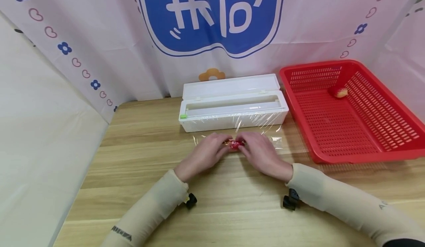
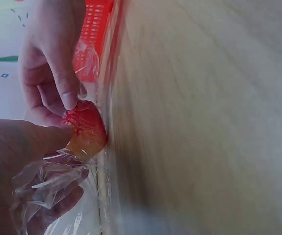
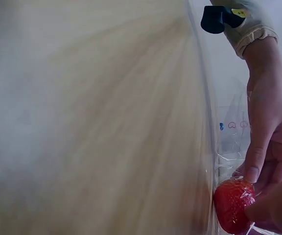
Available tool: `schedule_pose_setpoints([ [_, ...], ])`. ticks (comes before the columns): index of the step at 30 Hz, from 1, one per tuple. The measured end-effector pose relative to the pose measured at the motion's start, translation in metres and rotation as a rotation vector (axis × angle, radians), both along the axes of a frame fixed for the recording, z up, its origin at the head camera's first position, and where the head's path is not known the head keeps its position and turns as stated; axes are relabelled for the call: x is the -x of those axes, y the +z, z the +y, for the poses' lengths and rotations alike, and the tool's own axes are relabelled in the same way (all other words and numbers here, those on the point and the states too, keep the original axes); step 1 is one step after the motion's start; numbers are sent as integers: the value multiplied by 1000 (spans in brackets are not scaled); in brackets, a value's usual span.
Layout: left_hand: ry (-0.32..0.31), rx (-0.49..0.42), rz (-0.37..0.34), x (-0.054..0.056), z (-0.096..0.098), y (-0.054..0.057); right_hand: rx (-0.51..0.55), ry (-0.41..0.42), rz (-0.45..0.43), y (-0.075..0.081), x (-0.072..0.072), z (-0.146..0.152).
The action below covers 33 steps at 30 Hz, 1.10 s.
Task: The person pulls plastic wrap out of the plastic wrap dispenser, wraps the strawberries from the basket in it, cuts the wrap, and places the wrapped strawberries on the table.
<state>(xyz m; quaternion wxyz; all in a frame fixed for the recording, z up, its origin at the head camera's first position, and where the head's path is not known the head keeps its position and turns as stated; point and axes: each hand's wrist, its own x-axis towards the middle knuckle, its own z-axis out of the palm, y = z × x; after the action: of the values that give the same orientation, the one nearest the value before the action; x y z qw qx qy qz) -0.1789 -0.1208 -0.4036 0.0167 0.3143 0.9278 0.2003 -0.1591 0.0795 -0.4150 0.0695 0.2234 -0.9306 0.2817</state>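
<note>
A small red-and-yellow fruit (image 1: pixel 235 145) lies low over the table between my two hands, partly covered by clear cling film (image 2: pixel 53 181). My left hand (image 1: pixel 206 152) pinches its left side, thumb on the near face; in the left wrist view, film spreads over some of these fingers. From the other side my right hand (image 1: pixel 262 153) pinches the fruit with thumb and fingers. Glossy red skin shows in the right wrist view, while a yellowish end of the fruit (image 2: pixel 84 144) faces the left wrist camera. The fingers hide parts of it.
Just behind the hands stands a white cling film dispenser (image 1: pixel 232 119), lid raised, with film stretching from its front onto the wooden table (image 1: pixel 232 210). To the right is a red plastic basket (image 1: pixel 308 136) holding another red-and-yellow fruit (image 1: pixel 339 91). A printed curtain (image 1: pixel 132 62) hangs behind.
</note>
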Motion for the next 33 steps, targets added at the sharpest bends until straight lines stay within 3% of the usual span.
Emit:
schedule_pose_setpoints([
  [6,7,22,60,0,-3,7,13,3,25,-2,4,-2],
  [14,-113,90,154,1,-6,13,17,-19,21,-1,9,-2],
  [22,-110,40,96,12,-9,9,6,-37,1,2,15,-3],
  [30,-107,-11,41,21,-13,5,20,-13,118,3,17,-2],
  [33,-90,-21,12,23,-13,5,32,3,121,4,18,-3],
])
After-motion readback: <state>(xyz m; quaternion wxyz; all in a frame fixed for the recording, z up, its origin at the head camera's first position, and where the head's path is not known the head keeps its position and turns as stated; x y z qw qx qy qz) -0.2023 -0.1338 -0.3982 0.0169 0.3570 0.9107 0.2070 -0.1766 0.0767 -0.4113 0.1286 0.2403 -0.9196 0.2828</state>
